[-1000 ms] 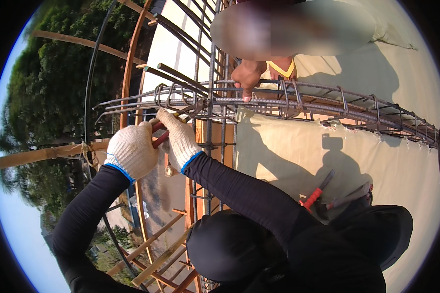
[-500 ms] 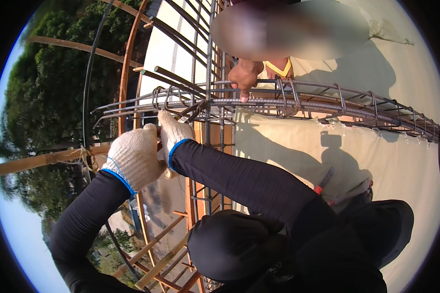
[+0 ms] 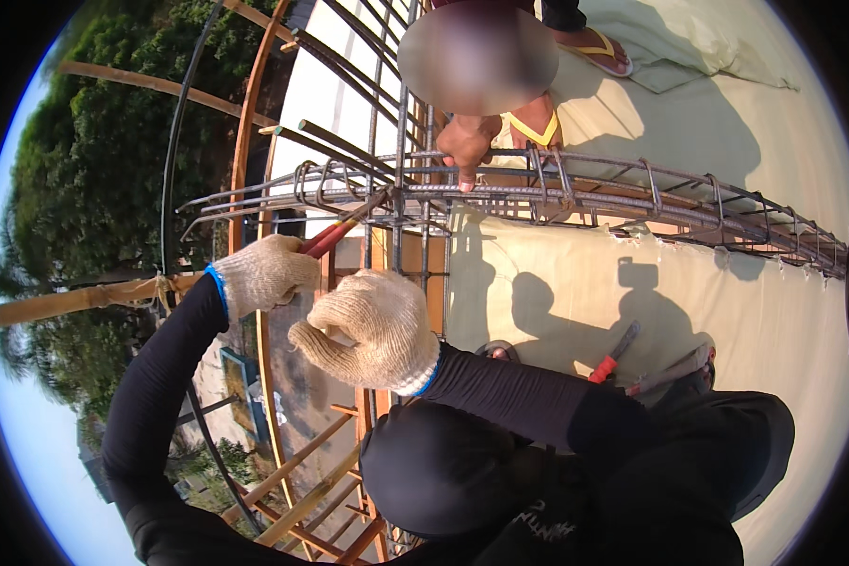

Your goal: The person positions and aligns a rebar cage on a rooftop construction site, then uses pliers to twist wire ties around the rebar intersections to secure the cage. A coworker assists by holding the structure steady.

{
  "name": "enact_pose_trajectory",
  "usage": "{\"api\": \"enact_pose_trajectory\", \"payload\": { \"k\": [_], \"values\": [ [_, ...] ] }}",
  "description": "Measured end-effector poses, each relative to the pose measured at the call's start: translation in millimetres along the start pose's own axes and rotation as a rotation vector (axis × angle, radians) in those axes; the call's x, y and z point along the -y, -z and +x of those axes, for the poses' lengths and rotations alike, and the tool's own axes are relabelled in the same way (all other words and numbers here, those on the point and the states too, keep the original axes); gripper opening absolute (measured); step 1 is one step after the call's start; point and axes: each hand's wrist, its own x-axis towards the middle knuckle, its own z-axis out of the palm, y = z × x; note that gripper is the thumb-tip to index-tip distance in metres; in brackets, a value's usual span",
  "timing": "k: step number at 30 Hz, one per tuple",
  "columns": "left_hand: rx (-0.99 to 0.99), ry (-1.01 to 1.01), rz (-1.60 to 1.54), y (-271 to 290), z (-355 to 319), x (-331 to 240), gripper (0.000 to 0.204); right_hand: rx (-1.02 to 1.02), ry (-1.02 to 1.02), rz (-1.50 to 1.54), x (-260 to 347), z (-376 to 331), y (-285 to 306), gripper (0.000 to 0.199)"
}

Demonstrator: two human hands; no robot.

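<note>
My left hand [image 3: 272, 274], in a white knit glove with a blue cuff, is closed round the red handles of pincers [image 3: 328, 239]. Their jaws reach up and right to a crossing of steel bars beside an upright rebar [image 3: 399, 104]; whether they bite on a wire is too small to tell. Just below and to the right is my right hand [image 3: 377, 325], gloved the same way. Its fingers are loosely curled, a gap shows between thumb and forefinger, and nothing is visible in it. The rebar cage [image 3: 623, 200] runs rightward from the crossing.
Across the cage, a co-worker's hand [image 3: 467, 151] points a finger onto a bar, near yellow-strapped sandals [image 3: 535, 127]. A red-handled tool [image 3: 608, 363] lies on the pale sheeting [image 3: 566, 316]. Timber scaffolding [image 3: 94, 304] and a drop lie to the left.
My right hand has come away from the bars, down and right. My left hand has shifted slightly up, and the pincers now show. The co-worker's head has moved left.
</note>
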Motion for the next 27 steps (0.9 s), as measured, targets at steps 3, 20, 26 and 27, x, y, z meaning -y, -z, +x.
{"api": "enact_pose_trajectory", "payload": {
  "k": [3,20,26,27],
  "values": [
    [0.381,0.372,-1.179,-12,2,15,0.011,-0.247,-0.916,0.535,-21,7,-2,0.03],
    [-0.548,0.11,0.89,-70,-27,-35,0.038,0.016,-1.506,1.092,-89,7,-57,0.035],
    [-0.252,0.197,0.637,-16,-16,-73,0.034,-0.049,-1.291,1.441,-92,12,-38,0.035],
    [-0.187,0.205,0.604,-6,-15,-72,0.034,-0.063,-1.302,1.519,-93,19,-39,0.036]
  ]
}}
